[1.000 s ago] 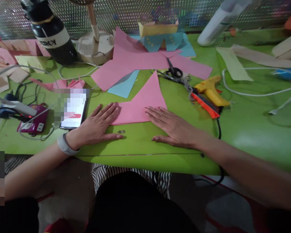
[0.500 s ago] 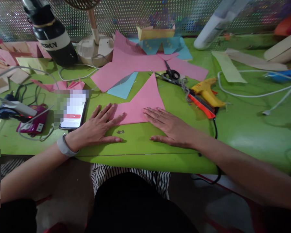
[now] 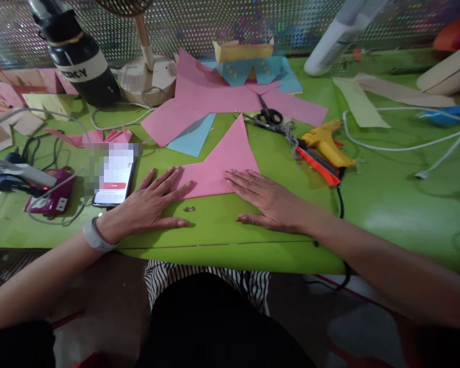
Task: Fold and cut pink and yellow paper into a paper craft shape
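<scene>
The paper (image 3: pixel 218 174) is being touched at either end by the left hand (image 3: pixel 149 202) and right hand (image 3: pixel 266 199). Nothing is being gripped, fingers outstretched.

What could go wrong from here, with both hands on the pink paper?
The right forearm crosses a black cord near the yellow glue gun and might snag it. The phone lies close beside the left hand and could get knocked. The right hand, flat on the pink paper, might crease or shift it.
</scene>
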The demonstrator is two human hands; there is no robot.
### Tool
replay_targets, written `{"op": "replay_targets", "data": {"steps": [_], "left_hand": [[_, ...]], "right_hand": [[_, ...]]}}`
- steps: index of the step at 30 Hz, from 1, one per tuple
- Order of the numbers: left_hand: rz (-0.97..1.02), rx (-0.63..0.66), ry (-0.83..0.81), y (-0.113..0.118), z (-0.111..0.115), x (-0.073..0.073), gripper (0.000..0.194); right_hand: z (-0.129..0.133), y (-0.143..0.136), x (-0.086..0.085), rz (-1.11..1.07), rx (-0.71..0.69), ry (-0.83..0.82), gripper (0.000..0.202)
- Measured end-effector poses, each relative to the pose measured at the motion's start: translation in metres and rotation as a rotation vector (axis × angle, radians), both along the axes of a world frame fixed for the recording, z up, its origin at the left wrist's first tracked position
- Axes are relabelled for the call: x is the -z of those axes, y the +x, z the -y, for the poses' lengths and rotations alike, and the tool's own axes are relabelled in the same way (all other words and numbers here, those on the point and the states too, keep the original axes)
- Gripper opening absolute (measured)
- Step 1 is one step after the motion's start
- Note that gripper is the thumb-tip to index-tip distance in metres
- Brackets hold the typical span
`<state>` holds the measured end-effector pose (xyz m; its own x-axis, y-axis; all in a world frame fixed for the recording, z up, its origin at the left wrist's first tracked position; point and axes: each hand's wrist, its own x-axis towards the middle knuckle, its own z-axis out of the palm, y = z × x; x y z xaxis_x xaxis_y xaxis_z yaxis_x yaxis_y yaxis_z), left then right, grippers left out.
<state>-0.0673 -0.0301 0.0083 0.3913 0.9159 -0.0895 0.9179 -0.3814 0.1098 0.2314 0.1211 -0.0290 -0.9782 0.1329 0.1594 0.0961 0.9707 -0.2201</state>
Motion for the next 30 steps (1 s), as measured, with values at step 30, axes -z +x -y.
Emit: {"op": "replay_targets", "data": {"steps": [30], "left_hand": [[-0.054, 0.055, 0.008, -0.0080, 0.0080, -0.0023, 0.093]], "right_hand": [[0.0017, -0.0009, -0.0019, -0.010, 0.037, 0.034, 0.088]]}}
